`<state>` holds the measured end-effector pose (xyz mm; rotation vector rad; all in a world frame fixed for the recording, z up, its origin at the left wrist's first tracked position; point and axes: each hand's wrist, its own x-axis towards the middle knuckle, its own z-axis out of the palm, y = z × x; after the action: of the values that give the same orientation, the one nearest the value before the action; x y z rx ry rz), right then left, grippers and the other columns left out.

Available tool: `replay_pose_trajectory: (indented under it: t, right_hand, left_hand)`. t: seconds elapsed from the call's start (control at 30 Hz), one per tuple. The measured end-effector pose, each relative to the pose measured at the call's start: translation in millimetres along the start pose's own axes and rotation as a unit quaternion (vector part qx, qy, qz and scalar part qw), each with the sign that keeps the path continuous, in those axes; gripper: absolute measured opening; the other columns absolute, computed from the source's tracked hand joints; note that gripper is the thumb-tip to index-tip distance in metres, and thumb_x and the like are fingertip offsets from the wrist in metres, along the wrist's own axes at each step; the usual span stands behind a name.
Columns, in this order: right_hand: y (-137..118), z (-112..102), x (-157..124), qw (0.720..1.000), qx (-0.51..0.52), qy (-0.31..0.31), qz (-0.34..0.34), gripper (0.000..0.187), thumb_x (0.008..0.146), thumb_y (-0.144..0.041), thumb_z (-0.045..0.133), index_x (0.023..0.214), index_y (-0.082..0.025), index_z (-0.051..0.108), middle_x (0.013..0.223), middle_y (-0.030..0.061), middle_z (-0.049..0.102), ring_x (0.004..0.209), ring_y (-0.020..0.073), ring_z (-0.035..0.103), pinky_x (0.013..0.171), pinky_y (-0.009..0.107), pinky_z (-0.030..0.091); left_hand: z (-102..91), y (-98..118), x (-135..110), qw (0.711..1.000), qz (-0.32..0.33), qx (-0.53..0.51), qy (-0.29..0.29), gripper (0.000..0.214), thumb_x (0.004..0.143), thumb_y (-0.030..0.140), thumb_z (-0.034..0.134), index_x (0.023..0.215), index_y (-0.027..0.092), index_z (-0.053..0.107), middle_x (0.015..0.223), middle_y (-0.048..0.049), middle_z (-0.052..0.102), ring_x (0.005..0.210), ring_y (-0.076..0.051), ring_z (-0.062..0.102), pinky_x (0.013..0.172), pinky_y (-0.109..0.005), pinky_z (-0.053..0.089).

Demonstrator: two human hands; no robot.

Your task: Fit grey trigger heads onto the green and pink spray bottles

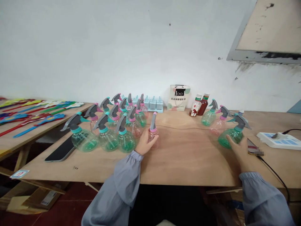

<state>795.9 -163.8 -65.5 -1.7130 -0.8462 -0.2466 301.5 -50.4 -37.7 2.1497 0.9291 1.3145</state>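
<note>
My left hand [145, 142] is closed around the side of a clear pink spray bottle [153, 131], which stands upright on the wooden table [178, 160]. Fingers of my right hand [238, 149] wrap a green spray bottle [225, 137] at the right; its far side hides some fingertips. Behind that one stand a pink spray bottle [217, 127] and a lighter green spray bottle [208, 117]. To the left of my left hand, several pink and green spray bottles with grey triggers crowd together, including a green one [127, 141] in front.
A black phone [61, 150] lies at the left. At the back are a light-blue mould set [156, 106], a paper bag [178, 99] and two drink bottles, one red-brown [204, 105]. A power strip [282, 141], cable and another phone [252, 147] lie at the right.
</note>
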Motion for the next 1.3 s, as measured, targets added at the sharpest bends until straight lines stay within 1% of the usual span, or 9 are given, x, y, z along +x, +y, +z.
replay_pose_trajectory:
  t: [0.17,0.47,0.73,0.9,1.0,1.07,1.13,1.2,1.3]
  right_hand:
    - [3.9,-4.2,-9.3,0.996,0.065,0.023,-0.052,0.118,0.055,-0.063,0.076,0.146,-0.013,0.020,0.159,0.0293,0.023,0.152,0.0358,0.027,0.122,0.044,0.024]
    - [-6.3,-17.4,-24.0,0.990,0.001,0.103,-0.091,0.070,0.067,-0.054,0.063,0.126,-0.021,0.044,0.135,0.0205,0.050,0.126,0.0390,0.053,0.101,0.055,0.045]
    - [-22.0,-9.4,-32.8,0.967,0.052,0.217,-0.123,0.050,0.065,-0.040,0.055,0.110,-0.025,0.039,0.107,0.0104,0.051,0.100,0.0351,0.060,0.088,0.056,0.051]
    - [-56.2,6.8,-60.2,0.949,0.089,0.265,-0.144,0.039,0.065,-0.045,0.054,0.096,-0.026,0.041,0.091,0.0053,0.046,0.081,0.0290,0.057,0.078,0.053,0.051]
    - [-96.7,21.7,-97.4,0.961,0.134,0.175,-0.167,0.022,0.077,-0.045,0.051,0.088,-0.026,0.047,0.084,0.0047,0.051,0.078,0.0270,0.058,0.078,0.052,0.052]
    - [-130.8,35.4,-122.2,0.966,0.156,-0.002,-0.208,0.017,0.085,-0.042,0.052,0.088,-0.026,0.055,0.083,0.0050,0.057,0.080,0.0266,0.060,0.082,0.050,0.052]
    - [-167.5,53.6,-140.0,0.942,0.181,-0.175,-0.222,0.020,0.089,-0.041,0.056,0.102,-0.028,0.061,0.093,0.0067,0.063,0.090,0.0274,0.063,0.088,0.050,0.052]
    - [-202.3,76.3,-149.2,0.921,0.228,-0.258,-0.185,0.038,0.087,-0.046,0.064,0.120,-0.028,0.057,0.115,0.0095,0.064,0.108,0.0295,0.062,0.100,0.053,0.048]
    - [-242.1,113.2,-153.8,0.889,0.286,-0.330,-0.136,0.077,0.073,-0.052,0.080,0.137,-0.027,0.046,0.146,0.0126,0.049,0.136,0.0333,0.047,0.115,0.054,0.037]
  left_hand:
    - [1.2,-1.1,-0.5,1.000,-0.006,0.004,0.007,0.039,0.091,0.041,0.060,0.123,0.020,0.050,0.123,-0.0116,0.064,0.122,-0.026,0.059,0.109,-0.042,0.041]
    - [2.5,-2.9,-0.6,1.000,-0.006,0.001,0.012,0.045,0.090,0.041,0.062,0.128,0.021,0.049,0.127,-0.0130,0.063,0.126,-0.027,0.057,0.111,-0.045,0.039]
    - [0.8,-0.6,-0.7,1.000,-0.014,0.003,0.004,0.044,0.090,0.042,0.061,0.126,0.019,0.051,0.125,-0.0131,0.064,0.127,-0.028,0.057,0.112,-0.045,0.039]
    - [1.7,-7.2,-2.2,1.000,-0.011,0.006,-0.002,0.046,0.093,0.041,0.056,0.133,0.020,0.048,0.130,-0.0137,0.062,0.130,-0.027,0.055,0.115,-0.046,0.037]
    - [4.1,-13.1,-4.0,1.000,0.000,-0.004,-0.017,0.045,0.096,0.032,0.044,0.140,0.020,0.045,0.136,-0.0141,0.059,0.133,-0.026,0.053,0.116,-0.046,0.037]
    - [5.4,-13.9,-4.9,0.999,0.008,-0.009,-0.033,0.050,0.095,0.028,0.044,0.144,0.020,0.042,0.143,-0.0144,0.056,0.138,-0.026,0.050,0.118,-0.047,0.036]
    - [5.7,-11.1,-4.7,0.999,0.021,-0.010,-0.046,0.055,0.094,0.030,0.049,0.148,0.021,0.040,0.147,-0.0144,0.052,0.142,-0.027,0.047,0.120,-0.047,0.036]
    - [5.4,-6.3,-3.3,0.996,0.048,-0.013,-0.072,0.060,0.092,0.033,0.056,0.149,0.022,0.040,0.149,-0.0139,0.052,0.142,-0.028,0.046,0.120,-0.047,0.036]
    - [5.8,-0.7,-0.7,0.990,0.084,-0.023,-0.112,0.065,0.089,0.038,0.064,0.148,0.024,0.042,0.148,-0.0140,0.054,0.140,-0.029,0.050,0.119,-0.048,0.039]
